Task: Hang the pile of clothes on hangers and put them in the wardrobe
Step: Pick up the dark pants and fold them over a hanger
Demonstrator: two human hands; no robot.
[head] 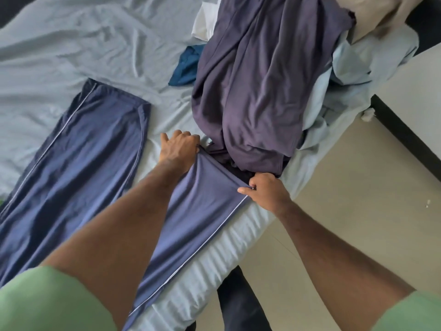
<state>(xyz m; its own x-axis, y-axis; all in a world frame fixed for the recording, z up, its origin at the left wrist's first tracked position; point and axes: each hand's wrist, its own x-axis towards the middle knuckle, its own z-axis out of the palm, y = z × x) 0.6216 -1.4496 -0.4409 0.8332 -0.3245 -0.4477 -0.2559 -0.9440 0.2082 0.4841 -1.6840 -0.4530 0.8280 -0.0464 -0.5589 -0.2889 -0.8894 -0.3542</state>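
Trousers: navy blue soft-fabric trousers with thin white piping down the side seams [78, 163] lie spread on the bed, one leg flat to the left of the left hand, the other running under the left forearm toward the bed's near edge.
Left hand: the left hand [179, 146] has its fingers curled around the far corner of the nearer trouser leg's hem.
Right hand: the right hand [267, 189] pinches the other corner of that hem between thumb and fingers, right of the left hand, so the hem stretches between the two hands.
Pile: a heap of clothes topped by a greyish-purple garment [262, 87] sits just beyond both hands; a teal piece [186, 68] and a white piece [205, 22] poke out on its left.
Bed: a wrinkled pale blue sheet [71, 44] covers the bed under everything.
Floor: beige tiles [346, 187] lie right of the bed.
Sleeves: light green short sleeves [47, 302] cover the upper arms.
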